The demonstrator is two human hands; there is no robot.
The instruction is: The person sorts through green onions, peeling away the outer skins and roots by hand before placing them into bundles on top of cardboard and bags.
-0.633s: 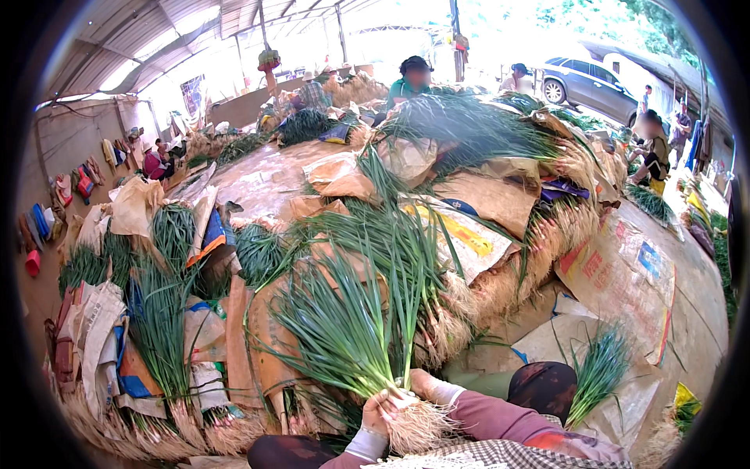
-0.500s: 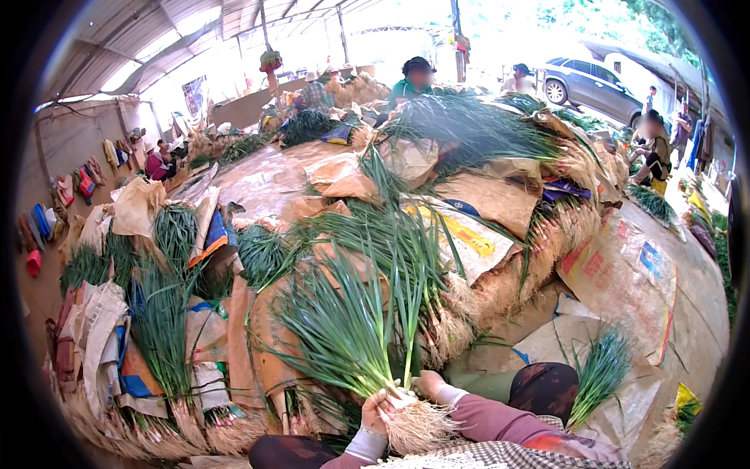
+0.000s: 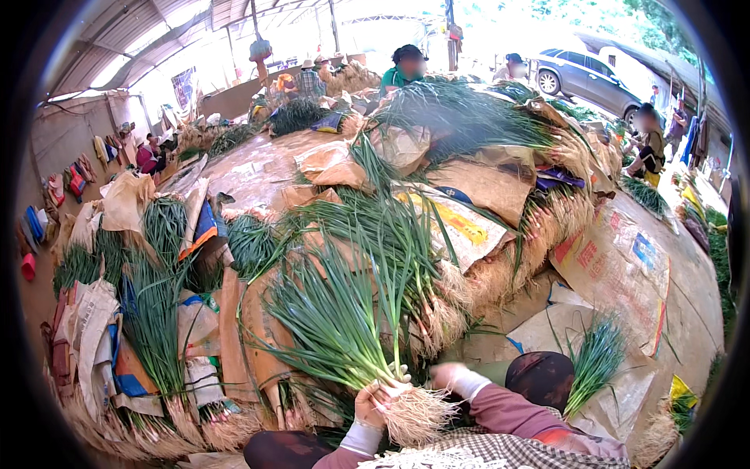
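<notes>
Our left grip (image 3: 373,402) wraps a fanned, shaggy-rooted green onion bunch (image 3: 361,356), and we can't tell if our blurred right grip (image 3: 448,377) is open or loaded!

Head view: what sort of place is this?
Probably an open-sided shed for handling produce: there is a corrugated metal roof overhead, long-leaved green bunches with pale, stringy roots lie heaped about, and the left hand has a similar bunch in its grip.

Red print (image 3: 591,263) on tan sack (image 3: 625,291), yellow print (image 3: 461,225) on white sack (image 3: 486,248); unreadable
</notes>
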